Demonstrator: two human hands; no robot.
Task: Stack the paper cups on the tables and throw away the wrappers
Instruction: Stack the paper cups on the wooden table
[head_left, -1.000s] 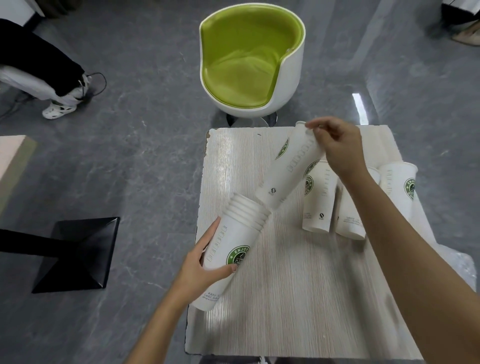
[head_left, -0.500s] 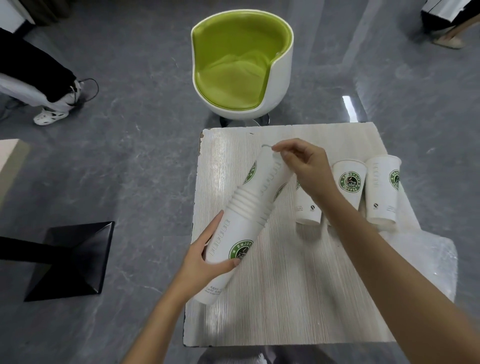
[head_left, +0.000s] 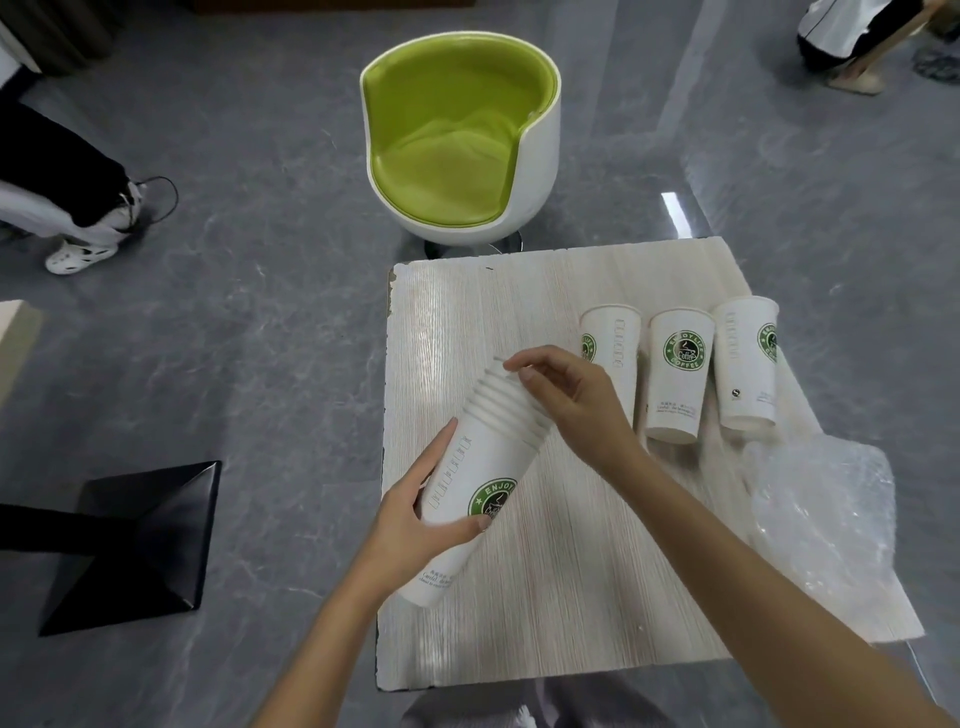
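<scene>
I see the left hand (head_left: 415, 514) wrapped around the cup stack (head_left: 478, 467), held tilted over the table (head_left: 545, 597) near its left edge. Right hand (head_left: 566, 400) rests at the stack's rim, fingers loosely curled. Three loose cups (head_left: 680, 374) stand further right; crumpled wrapper (head_left: 826, 519) beside them.

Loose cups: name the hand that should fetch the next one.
Right. The right hand is beside the three standing cups, fingers only at the stack's rim. The left hand is gripping the stack.
</scene>
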